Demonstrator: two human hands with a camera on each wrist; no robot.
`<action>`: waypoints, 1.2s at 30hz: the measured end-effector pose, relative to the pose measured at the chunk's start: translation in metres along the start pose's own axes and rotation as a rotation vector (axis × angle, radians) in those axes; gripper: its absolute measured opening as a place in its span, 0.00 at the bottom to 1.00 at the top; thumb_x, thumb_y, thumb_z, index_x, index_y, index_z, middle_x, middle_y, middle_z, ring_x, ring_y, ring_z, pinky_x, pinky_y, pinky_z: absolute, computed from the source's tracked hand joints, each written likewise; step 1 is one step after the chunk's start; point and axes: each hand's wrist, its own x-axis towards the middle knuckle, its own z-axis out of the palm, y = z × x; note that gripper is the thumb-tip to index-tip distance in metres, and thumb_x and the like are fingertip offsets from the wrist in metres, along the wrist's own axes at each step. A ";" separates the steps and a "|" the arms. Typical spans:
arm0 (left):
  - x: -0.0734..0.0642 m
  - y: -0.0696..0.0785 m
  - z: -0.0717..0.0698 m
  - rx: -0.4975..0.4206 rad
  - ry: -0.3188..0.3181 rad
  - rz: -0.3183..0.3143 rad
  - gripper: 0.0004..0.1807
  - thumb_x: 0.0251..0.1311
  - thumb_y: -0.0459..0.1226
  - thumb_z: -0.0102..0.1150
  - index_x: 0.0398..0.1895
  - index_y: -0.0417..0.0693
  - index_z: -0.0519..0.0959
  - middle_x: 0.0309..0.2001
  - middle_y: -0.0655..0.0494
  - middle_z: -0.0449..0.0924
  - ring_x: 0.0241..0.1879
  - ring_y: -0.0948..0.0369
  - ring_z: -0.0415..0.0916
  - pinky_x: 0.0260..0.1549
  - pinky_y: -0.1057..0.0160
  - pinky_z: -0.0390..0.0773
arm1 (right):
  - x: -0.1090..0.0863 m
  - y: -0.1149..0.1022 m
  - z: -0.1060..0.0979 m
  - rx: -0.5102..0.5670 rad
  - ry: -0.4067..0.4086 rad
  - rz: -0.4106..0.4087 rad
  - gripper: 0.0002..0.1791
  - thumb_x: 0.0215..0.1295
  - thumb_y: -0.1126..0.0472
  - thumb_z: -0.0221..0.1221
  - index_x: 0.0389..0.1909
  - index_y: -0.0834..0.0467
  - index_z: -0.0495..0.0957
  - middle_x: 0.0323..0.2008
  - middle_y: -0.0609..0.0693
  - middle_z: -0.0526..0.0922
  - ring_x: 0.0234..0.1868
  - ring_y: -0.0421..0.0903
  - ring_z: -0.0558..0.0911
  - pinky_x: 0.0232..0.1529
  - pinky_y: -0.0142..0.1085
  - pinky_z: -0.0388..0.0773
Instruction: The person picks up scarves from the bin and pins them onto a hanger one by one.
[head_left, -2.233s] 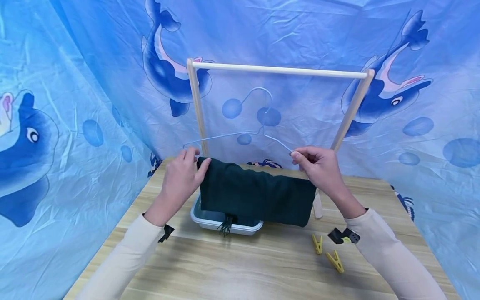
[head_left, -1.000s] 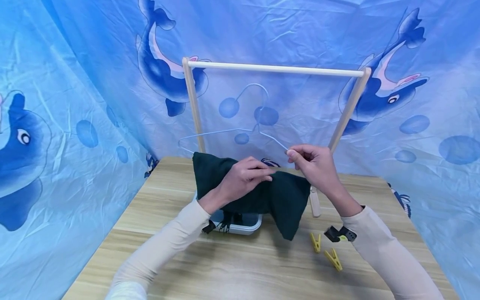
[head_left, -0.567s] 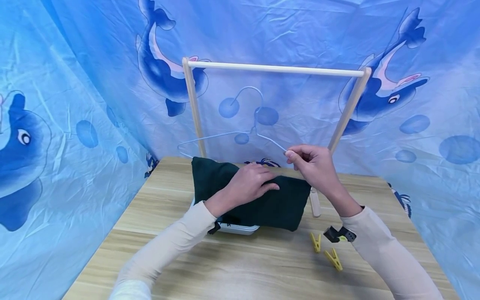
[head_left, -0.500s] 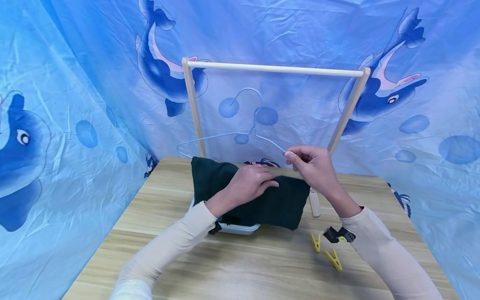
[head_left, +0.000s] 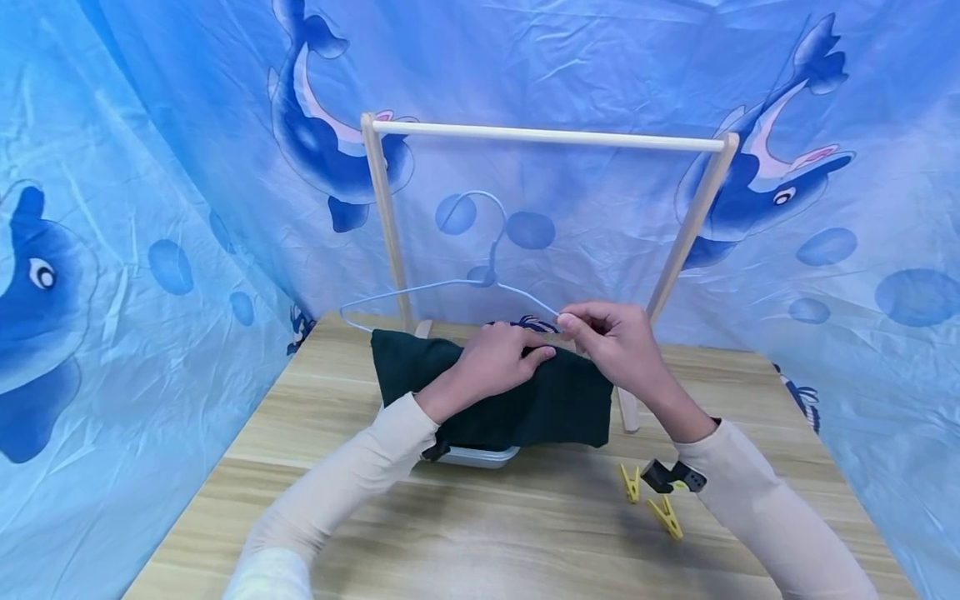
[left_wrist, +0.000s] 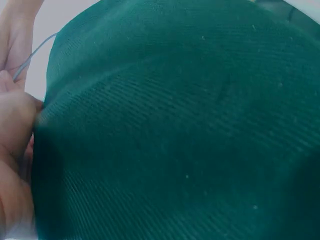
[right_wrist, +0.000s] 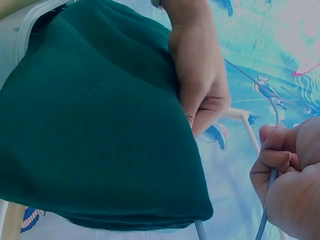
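Observation:
A dark green scarf (head_left: 566, 408) hangs folded over the bottom bar of a thin light-blue wire hanger (head_left: 486, 282). My left hand (head_left: 491, 360) reaches across the front of it and pinches its top edge, thumb in front and fingers behind. To the right, my right hand (head_left: 618, 343) grips the hanger's sloping right arm between thumb and fingers. Ribbed scarf fabric fills most of the left wrist view. In the right wrist view, the hanger wire passes through the right hand (right_wrist: 285, 165), and a bar end pokes out below the scarf's corner.
Behind the hanger stands a wooden rack with a white top rail (head_left: 547, 135). A white basin (head_left: 480, 457) sits under the scarf, mostly covered. Two yellow clothespins (head_left: 630, 485) lie at the right on the wooden table (head_left: 480, 542). A blue dolphin-print curtain surrounds the table.
My left hand has gone from the hanger's left end to the scarf's middle. The scarf's lower right corner swung down, then levelled. The hanger has moved slightly left and lower, still in my right hand.

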 end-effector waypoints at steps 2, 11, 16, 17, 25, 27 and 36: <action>-0.001 0.000 0.001 0.008 -0.040 0.038 0.18 0.73 0.53 0.56 0.51 0.54 0.87 0.17 0.62 0.72 0.19 0.65 0.71 0.20 0.66 0.69 | 0.001 0.001 0.000 -0.005 0.008 0.006 0.06 0.70 0.71 0.61 0.38 0.64 0.88 0.22 0.57 0.81 0.19 0.44 0.75 0.20 0.30 0.70; -0.007 -0.005 0.008 0.018 0.092 0.376 0.13 0.69 0.48 0.63 0.36 0.52 0.90 0.34 0.60 0.88 0.35 0.65 0.83 0.39 0.68 0.81 | 0.004 0.003 -0.002 -0.047 0.055 0.048 0.07 0.71 0.68 0.62 0.39 0.65 0.88 0.24 0.52 0.84 0.20 0.40 0.76 0.18 0.30 0.68; -0.012 -0.009 0.006 -0.042 0.274 0.553 0.11 0.64 0.43 0.69 0.43 0.48 0.91 0.43 0.58 0.90 0.45 0.64 0.86 0.52 0.67 0.81 | 0.006 0.005 -0.002 -0.050 0.083 0.069 0.07 0.71 0.67 0.62 0.40 0.65 0.88 0.24 0.53 0.84 0.19 0.40 0.75 0.17 0.30 0.67; -0.013 -0.010 0.005 -0.060 0.284 0.591 0.12 0.63 0.43 0.70 0.44 0.47 0.90 0.44 0.58 0.90 0.46 0.64 0.86 0.54 0.67 0.80 | 0.007 0.005 -0.002 -0.049 0.089 0.072 0.07 0.72 0.67 0.62 0.40 0.64 0.88 0.24 0.53 0.84 0.19 0.40 0.75 0.17 0.30 0.66; -0.022 -0.011 0.001 -0.097 0.214 0.530 0.23 0.61 0.48 0.71 0.55 0.45 0.86 0.53 0.55 0.87 0.53 0.62 0.83 0.58 0.63 0.78 | 0.008 0.003 -0.002 -0.039 0.080 0.027 0.06 0.71 0.69 0.62 0.39 0.64 0.88 0.24 0.50 0.84 0.19 0.43 0.77 0.17 0.30 0.67; -0.022 -0.011 0.000 -0.034 0.176 0.410 0.26 0.62 0.52 0.70 0.57 0.46 0.84 0.52 0.56 0.87 0.48 0.63 0.83 0.53 0.64 0.79 | 0.008 0.002 -0.001 -0.038 0.078 0.019 0.06 0.70 0.69 0.62 0.39 0.64 0.88 0.24 0.49 0.84 0.19 0.43 0.76 0.17 0.30 0.66; -0.017 -0.015 0.002 0.067 0.207 0.330 0.12 0.62 0.47 0.70 0.42 0.51 0.91 0.37 0.60 0.89 0.31 0.62 0.79 0.32 0.67 0.76 | 0.008 0.000 -0.001 -0.034 0.070 0.017 0.07 0.71 0.69 0.61 0.39 0.66 0.88 0.24 0.51 0.84 0.19 0.44 0.76 0.17 0.31 0.66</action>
